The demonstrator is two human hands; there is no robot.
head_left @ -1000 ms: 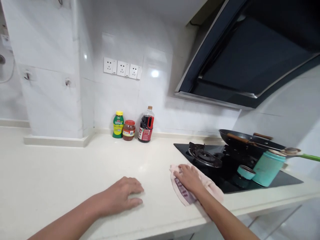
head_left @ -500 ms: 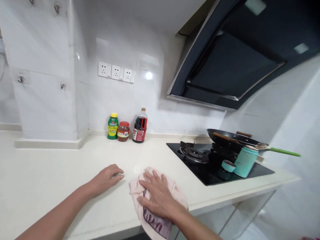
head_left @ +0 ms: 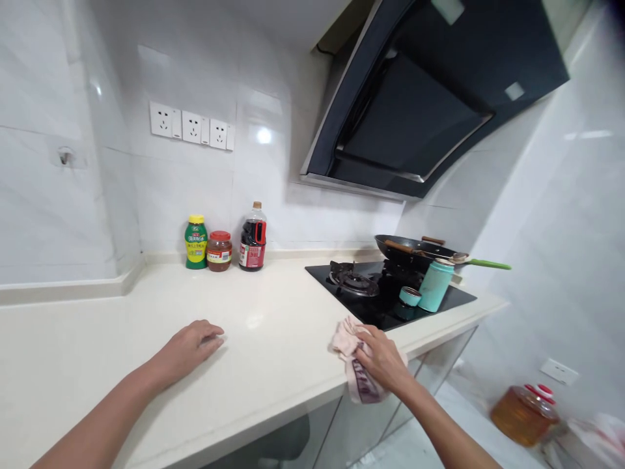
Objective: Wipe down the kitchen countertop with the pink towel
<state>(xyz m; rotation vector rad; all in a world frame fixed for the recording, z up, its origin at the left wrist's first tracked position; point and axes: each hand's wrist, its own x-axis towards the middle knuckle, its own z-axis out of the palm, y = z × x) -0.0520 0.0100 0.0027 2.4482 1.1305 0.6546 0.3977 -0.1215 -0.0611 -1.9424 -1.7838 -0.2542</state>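
Note:
A pink cloth (head_left: 347, 339) with a purple patterned band lies bunched under my right hand (head_left: 381, 357), at the counter's front edge by the near corner of the stove. My fingers are closed on it, and part of the cloth hangs over the edge. To the left, my left hand (head_left: 193, 350) rests on the white counter (head_left: 273, 352) with its fingers loosely bent and apart, holding nothing. Along the wall behind stand a green bottle with a yellow cap (head_left: 196, 242), a red-lidded jar (head_left: 219, 253) and a dark sauce bottle (head_left: 252, 240).
The black gas stove (head_left: 322, 272) carries a wok (head_left: 405, 257), a green-handled utensil (head_left: 488, 264), a turquoise bottle (head_left: 436, 286) and its small turquoise cup (head_left: 410, 296). A range hood (head_left: 415, 111) slants overhead. On the floor at right stands an oil jug (head_left: 523, 413).
My right hand has moved right along the counter edge to the stove's corner, bunching the cloth that was spread flat under it. My left hand stays on the counter. The view has turned right.

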